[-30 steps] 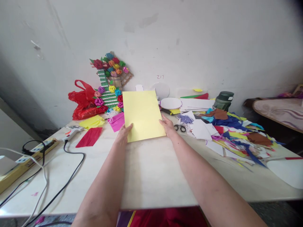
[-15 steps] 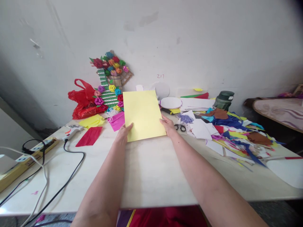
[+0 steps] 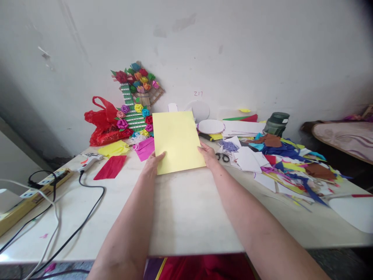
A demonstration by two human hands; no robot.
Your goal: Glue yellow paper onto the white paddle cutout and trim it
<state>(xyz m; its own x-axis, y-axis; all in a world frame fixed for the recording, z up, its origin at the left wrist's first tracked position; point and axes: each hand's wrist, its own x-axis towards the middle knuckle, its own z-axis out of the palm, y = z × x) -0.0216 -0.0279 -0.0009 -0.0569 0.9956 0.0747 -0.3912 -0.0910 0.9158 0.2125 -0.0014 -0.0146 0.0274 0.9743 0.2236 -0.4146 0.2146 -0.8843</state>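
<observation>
A flat yellow sheet (image 3: 178, 140) is held up over the middle of the table, tilted towards me. My left hand (image 3: 153, 162) grips its lower left edge, thumb on the front and fingers behind. At the lower right edge my right hand (image 3: 208, 154) pinches the sheet, its thumb tip on the front. The fingers behind the paper are mostly hidden. Black-handled scissors (image 3: 222, 157) lie just right of my right hand. Left of the sheet is a magenta piece (image 3: 145, 149), near a red piece (image 3: 110, 167) and a yellow piece (image 3: 113, 148).
Paper flowers (image 3: 142, 79) and a red bag (image 3: 101, 120) stand at the back left. A power strip (image 3: 43, 184) with cables lies left. Colourful scraps (image 3: 291, 165), white papers (image 3: 247, 158) and a dark green container (image 3: 276, 123) are on the right.
The yellow sheet and both hands appear shifted very slightly to the right, along with the whole view. Both hands keep their hold on the sheet.
</observation>
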